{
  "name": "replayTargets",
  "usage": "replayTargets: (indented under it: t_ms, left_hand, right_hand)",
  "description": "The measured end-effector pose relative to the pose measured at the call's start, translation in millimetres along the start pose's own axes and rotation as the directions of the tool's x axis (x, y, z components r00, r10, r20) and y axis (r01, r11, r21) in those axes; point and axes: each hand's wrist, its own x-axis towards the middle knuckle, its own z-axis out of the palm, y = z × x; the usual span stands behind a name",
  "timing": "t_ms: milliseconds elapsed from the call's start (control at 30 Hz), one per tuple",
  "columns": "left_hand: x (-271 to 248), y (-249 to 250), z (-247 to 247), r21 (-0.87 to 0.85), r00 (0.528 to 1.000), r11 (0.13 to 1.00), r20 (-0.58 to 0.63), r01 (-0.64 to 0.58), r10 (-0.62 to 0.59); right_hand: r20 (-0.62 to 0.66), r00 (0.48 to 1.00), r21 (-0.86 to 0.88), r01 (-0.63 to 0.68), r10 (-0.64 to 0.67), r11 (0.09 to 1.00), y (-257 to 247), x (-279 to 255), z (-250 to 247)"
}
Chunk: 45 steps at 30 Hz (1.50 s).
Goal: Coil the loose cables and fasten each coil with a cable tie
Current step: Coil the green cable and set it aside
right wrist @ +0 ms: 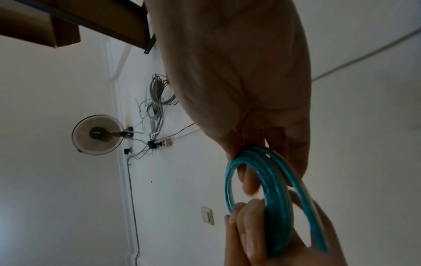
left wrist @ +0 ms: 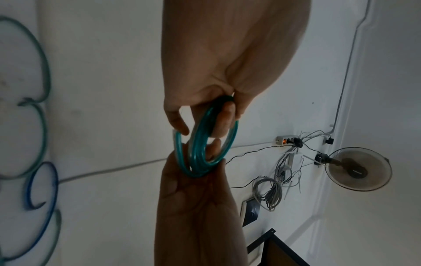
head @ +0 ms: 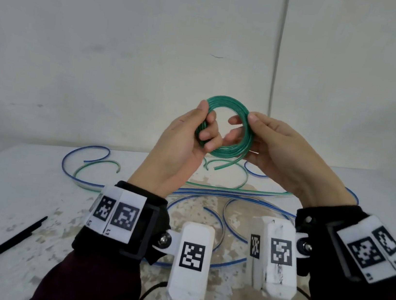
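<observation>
A green cable coil of several loops is held upright above the table between both hands. My left hand grips its left side, fingers curled through the ring and thumb outside. Thumb and fingers of my right hand pinch its right side. A short loose tail sticks out below the coil. The left wrist view shows the coil edge-on, with my left hand above and my right hand below. In the right wrist view the coil hangs from my right hand, and my left hand holds its lower part.
Loose blue cables and a loose green cable sprawl over the white speckled table under my hands. Black cable ties lie at the table's near left. A white wall rises just behind the table's far edge.
</observation>
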Motion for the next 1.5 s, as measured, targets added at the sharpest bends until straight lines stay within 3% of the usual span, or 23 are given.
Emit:
replayTargets:
  t_ms: [167, 267, 367, 467, 567, 767, 933, 1067, 1167, 1300, 1500]
  left_hand:
    - [-3.6, 2.1, 3.8, 0.035, 0.985, 0.996, 0.152, 0.083, -0.087]
    - [-4.1, 5.5, -2.9, 0.131, 0.967, 0.977, 0.168, 0.17, -0.191]
    - [-4.6, 5.4, -12.5, 0.353, 0.956, 0.914, 0.134, 0.199, -0.26]
    - [-5.8, 3.8, -16.0, 0.495, 0.965, 0.853, 0.095, 0.166, -0.243]
    - [-6.1, 1.0, -15.5, 0.603, 0.993, 0.797, 0.065, 0.037, -0.095]
    - [-6.0, -8.8, -2.8, 0.675, 0.988, 0.722, 0.133, -0.15, 0.081]
    - [-1.2, -9.9, -6.1, 0.662, 0.963, 0.711, 0.068, -0.239, 0.26]
    - [1.8, -4.3, -14.1, 0.651, 0.901, 0.694, -0.035, -0.308, 0.433]
    - [3.8, -1.3, -20.1, 0.646, 0.84, 0.678, -0.103, -0.351, 0.533]
    - [4.5, -3.7, -19.8, 0.63, 0.804, 0.673, -0.127, -0.387, 0.582]
    - [4.3, -14.4, -11.3, 0.555, 0.774, 0.734, -0.235, -0.39, 0.588]
  right_hand:
    - [-0.007, 0.999, -0.015, 0.047, -0.047, 0.999, 3.0, 4.9, -3.2]
    - [0.061, 0.996, -0.221, 0.081, -0.069, 0.972, 2.3, 2.2, -3.5]
    - [0.129, 0.989, -0.492, 0.128, -0.074, 0.861, -0.1, -2.1, 0.6]
    - [0.128, 0.991, -0.587, 0.112, -0.045, 0.802, 0.9, -3.6, 4.0]
    - [0.08, 0.996, -0.615, 0.071, -0.028, 0.786, 3.6, -3.7, 4.1]
    - [0.019, 0.999, -0.577, 0.034, -0.029, 0.816, 1.2, -2.6, 1.2]
    - [-0.015, 1.0, -0.401, 0.012, -0.02, 0.916, -2.6, -3.7, 6.3]
    - [-0.016, 1.0, -0.243, 0.0, -0.004, 0.97, -1.6, -2.3, 8.8]
    - [0.026, 0.999, -0.291, -0.012, 0.02, 0.957, 2.3, -2.0, 10.1]
    - [0.032, 0.999, -0.172, -0.032, 0.038, 0.985, 10.3, 1.2, 16.1]
    - [0.089, 0.993, 0.016, -0.078, 0.076, 0.997, 14.6, 3.0, 17.2]
